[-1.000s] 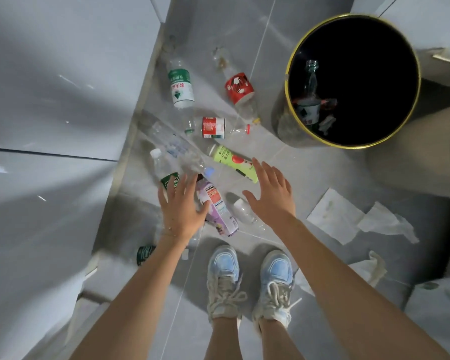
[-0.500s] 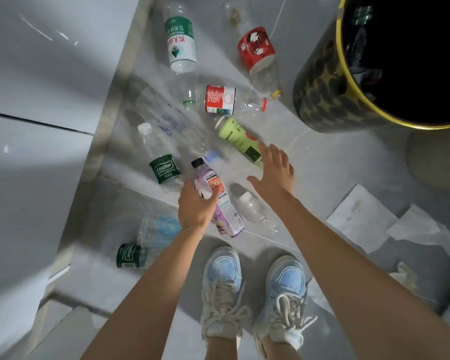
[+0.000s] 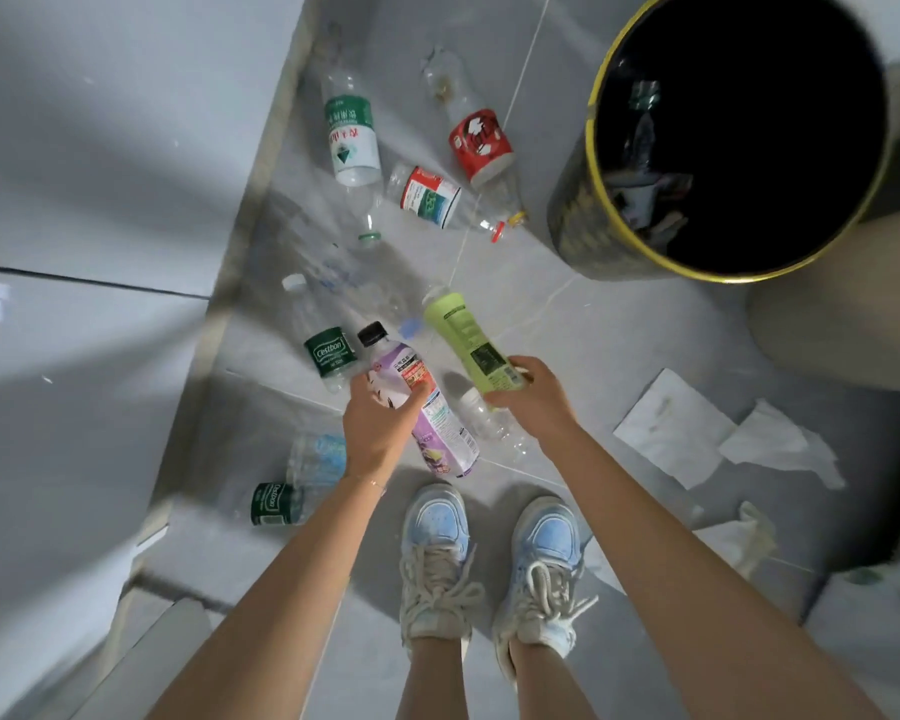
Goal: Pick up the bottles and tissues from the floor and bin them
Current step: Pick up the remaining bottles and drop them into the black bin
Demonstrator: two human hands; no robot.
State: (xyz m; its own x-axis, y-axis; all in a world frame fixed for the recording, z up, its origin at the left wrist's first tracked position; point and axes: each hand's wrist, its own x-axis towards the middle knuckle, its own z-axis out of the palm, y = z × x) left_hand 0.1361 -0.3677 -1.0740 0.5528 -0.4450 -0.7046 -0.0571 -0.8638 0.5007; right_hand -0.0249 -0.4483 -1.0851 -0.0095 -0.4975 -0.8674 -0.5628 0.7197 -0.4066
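Note:
My left hand grips a purple-labelled bottle with a black cap, lifted off the floor. My right hand holds the base of a light green bottle. A clear bottle lies on the floor between my hands. Several more bottles lie ahead: a green and white one, a red one, a red, white and green one and a dark green Cestbon one. White tissues lie at the right. The black bin with a yellow rim stands at the upper right.
A second Cestbon bottle and a blue-labelled clear bottle lie by the left wall. A glossy grey wall runs along the left. My two light blue shoes stand at the bottom centre. Another crumpled tissue lies at the lower right.
My left hand has closed on the purple bottle and raised it. My right hand, open before, has taken hold of the green bottle. The view has pulled back from the floor.

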